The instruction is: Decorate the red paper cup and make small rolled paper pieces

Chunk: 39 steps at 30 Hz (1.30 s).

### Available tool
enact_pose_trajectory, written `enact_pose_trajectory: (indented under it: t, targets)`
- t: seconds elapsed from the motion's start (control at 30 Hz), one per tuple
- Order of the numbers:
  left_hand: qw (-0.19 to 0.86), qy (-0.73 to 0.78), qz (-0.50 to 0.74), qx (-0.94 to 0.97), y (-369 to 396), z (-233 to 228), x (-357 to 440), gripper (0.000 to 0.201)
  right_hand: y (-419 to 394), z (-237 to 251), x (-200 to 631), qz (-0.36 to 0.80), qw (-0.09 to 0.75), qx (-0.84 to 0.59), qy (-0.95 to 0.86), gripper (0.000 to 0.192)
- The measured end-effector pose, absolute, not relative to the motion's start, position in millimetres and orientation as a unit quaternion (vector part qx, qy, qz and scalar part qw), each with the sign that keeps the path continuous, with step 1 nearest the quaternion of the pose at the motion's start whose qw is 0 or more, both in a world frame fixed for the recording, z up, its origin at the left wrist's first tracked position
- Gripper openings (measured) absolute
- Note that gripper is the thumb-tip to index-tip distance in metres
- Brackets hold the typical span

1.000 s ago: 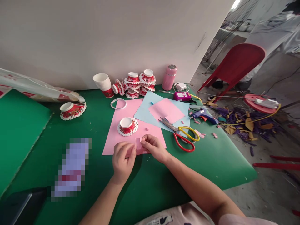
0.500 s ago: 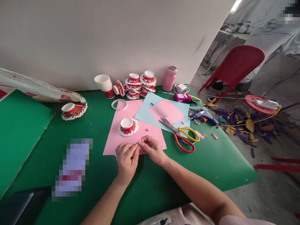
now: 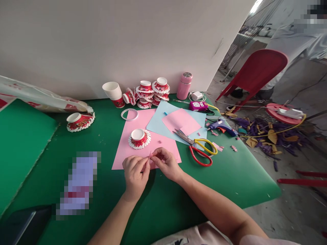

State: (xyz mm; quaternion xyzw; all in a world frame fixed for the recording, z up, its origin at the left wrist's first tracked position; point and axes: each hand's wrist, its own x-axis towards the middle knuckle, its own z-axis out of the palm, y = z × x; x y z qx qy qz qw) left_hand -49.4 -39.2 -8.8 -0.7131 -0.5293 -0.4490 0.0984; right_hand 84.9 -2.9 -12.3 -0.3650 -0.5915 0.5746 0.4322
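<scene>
My left hand (image 3: 135, 175) and my right hand (image 3: 165, 163) meet over the near edge of a large pink paper sheet (image 3: 133, 149) on the green table (image 3: 178, 197). Both pinch a small pink paper strip (image 3: 150, 155) between their fingertips, and it stands folded and narrow. Just beyond the hands sits a cut paper cup (image 3: 139, 138) with red and white fringes splayed out, upside down on the pink sheet.
Scissors (image 3: 199, 146) with yellow and red handles lie right of the hands, on a light blue sheet (image 3: 158, 124) with a pink piece (image 3: 181, 120). A glue gun (image 3: 222, 126), tape ring (image 3: 129, 114), pink bottle (image 3: 184, 85) and stacked cups (image 3: 152, 92) stand farther back. A red chair (image 3: 255, 73) is at right.
The pink strip was flat and wider between my fingers a second ago; now it is folded narrow and pinched upright. My hands stayed close together at the sheet's near edge.
</scene>
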Motion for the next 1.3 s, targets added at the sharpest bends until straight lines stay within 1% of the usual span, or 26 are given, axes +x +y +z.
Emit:
enact_pose_trajectory:
  t: [0.1,0.23,0.33,0.4,0.5,0.6,0.67,0.83,1.03,1.13,1.3]
  targets:
    - [0.152,-0.523,-0.421,-0.726,-38,-8,-52,0.012,0,-12,91,0.483,0.462,-0.356,-0.654,0.017]
    - [0.181,-0.509,-0.390,-0.746,-40,-8,-54,0.013,6,-10,97,0.324,0.472,-0.329,-0.751,0.028]
    - [0.183,-0.509,-0.369,-0.756,-42,-7,-53,0.013,9,-9,100,0.253,0.445,-0.326,-0.795,0.019]
    - [0.182,-0.512,-0.361,-0.758,-43,-7,-53,0.014,9,-9,101,0.237,0.428,-0.335,-0.805,0.013]
    - [0.173,-0.521,-0.376,-0.746,-42,-6,-52,0.013,9,-11,101,0.251,0.437,-0.345,-0.792,0.012]
    - [0.137,-0.533,-0.418,-0.723,-39,-6,-53,0.011,9,-13,101,0.297,0.456,-0.349,-0.762,0.011]
    - [0.107,-0.533,-0.440,-0.714,-37,-6,-54,0.013,10,-13,101,0.332,0.465,-0.350,-0.742,0.010]
    - [0.061,-0.519,-0.456,-0.721,-36,-7,-58,0.012,11,-12,101,0.381,0.487,-0.332,-0.713,0.011]
    - [0.015,-0.504,-0.475,-0.721,-37,-5,-58,0.013,11,-10,101,0.438,0.481,-0.319,-0.690,0.014]
    - [-0.078,-0.513,-0.496,-0.697,-38,-4,-57,0.010,11,-11,101,0.483,0.458,-0.325,-0.672,0.021]
    - [-0.349,-0.539,-0.480,-0.598,-38,-3,-55,0.012,14,-19,98,0.540,0.435,-0.355,-0.627,0.034]
